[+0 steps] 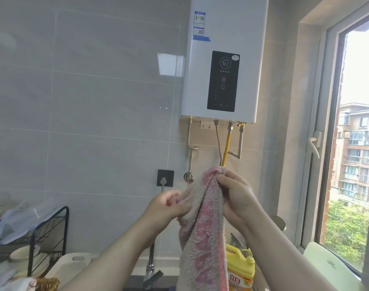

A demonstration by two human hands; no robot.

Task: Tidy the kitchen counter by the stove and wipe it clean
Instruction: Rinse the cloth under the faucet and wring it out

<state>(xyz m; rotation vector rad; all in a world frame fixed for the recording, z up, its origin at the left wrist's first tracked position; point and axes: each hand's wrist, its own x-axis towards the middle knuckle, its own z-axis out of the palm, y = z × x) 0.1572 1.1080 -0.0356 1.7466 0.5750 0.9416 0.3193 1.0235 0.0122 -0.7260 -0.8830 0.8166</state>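
Two bare hands hold a worn terry cloth (202,238) aloft at the lower centre of the frame, in front of a grey tiled wall. The right hand (237,198) has its fingers curled tight round the cloth's bunched top corner. The left hand (170,203), slightly lower and to the left, pinches a fold of the edge between thumb and curled fingers. From these two holds the cloth hangs in a long drape between the forearms, running down to the bottom edge of the frame. Its pile is nubby and matted, blotched pink on a faded beige-grey ground, and creased into vertical folds.

A white water heater (225,59) with a black control panel fills the upper centre, its hoses dropping behind the cloth's top. A dark wall socket (165,177) sits just left of the hands. A yellow detergent bottle (240,269) stands just right of the hanging cloth, partly hidden by it. A black wire dish rack (49,229) occupies the lower left, and a window (358,143) at the right edge looks onto apartment blocks.
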